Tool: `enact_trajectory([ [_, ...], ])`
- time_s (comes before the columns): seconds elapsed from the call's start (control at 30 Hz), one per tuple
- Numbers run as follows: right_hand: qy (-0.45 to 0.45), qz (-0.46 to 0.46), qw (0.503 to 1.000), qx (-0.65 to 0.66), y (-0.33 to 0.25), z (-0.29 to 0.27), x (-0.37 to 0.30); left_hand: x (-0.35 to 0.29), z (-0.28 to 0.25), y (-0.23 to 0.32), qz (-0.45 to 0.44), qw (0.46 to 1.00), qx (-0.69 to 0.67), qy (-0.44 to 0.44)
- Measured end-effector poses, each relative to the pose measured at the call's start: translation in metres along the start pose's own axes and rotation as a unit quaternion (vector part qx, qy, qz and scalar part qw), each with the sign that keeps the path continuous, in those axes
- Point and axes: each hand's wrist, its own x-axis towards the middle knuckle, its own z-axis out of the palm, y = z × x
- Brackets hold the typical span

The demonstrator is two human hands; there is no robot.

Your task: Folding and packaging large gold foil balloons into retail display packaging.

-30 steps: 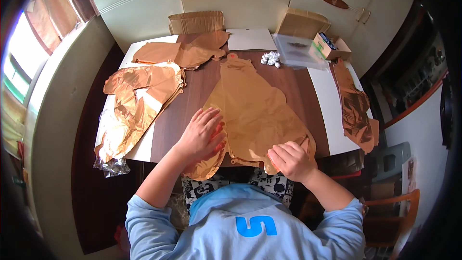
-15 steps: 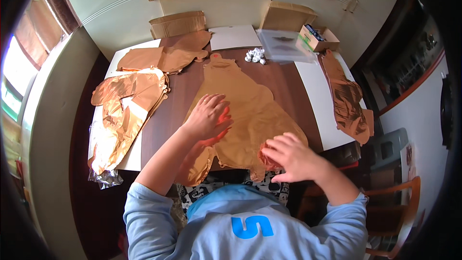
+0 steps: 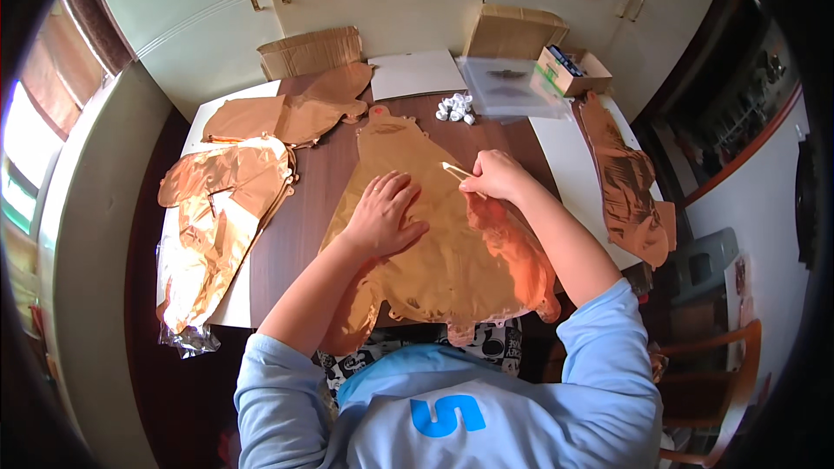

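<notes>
A large flat copper-gold foil balloon (image 3: pixel 417 243), uninflated, lies before me with its lower end at the table's near edge. My left hand (image 3: pixel 385 210) rests open on its middle, palm down with the fingers stretched forward. On its right side my right hand (image 3: pixel 495 175) is closed in a pinch at the foil's edge. A thin pale fold juts leftward from the fingertips. The foil below that hand looks creased and reflects orange. A small round tab with a red spot (image 3: pixel 378 110) marks the balloon's far end.
More flat foil balloons lie at the left (image 3: pixel 228 191), far left (image 3: pixel 252 119) and right (image 3: pixel 621 182). Behind are small white rolls (image 3: pixel 455 108), clear plastic sheets (image 3: pixel 512 87), a small open box (image 3: pixel 576 80) and cardboard (image 3: pixel 313 49). A wooden chair (image 3: pixel 738 382) stands at the right.
My right hand has moved up and inward from the balloon's lower right to its upper right edge, closing in a pinch. My left hand stays on the foil, its fingers flatter.
</notes>
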Motion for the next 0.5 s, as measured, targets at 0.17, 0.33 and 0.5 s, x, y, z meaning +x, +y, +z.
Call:
enact_trajectory([
  [0.17,0.019,0.000,0.998,0.064,-0.005,-0.001,-0.004,0.000,0.000,0.000,0.002,1.000,0.000,0.008],
  [0.33,0.029,-0.167,0.899,0.403,0.004,0.025,-0.006,0.001,0.001,0.000,-0.004,1.000,-0.001,-0.004],
  [0.5,0.113,-0.130,0.905,0.389,0.011,0.032,-0.020,0.000,0.000,0.001,-0.001,1.000,0.005,0.009],
])
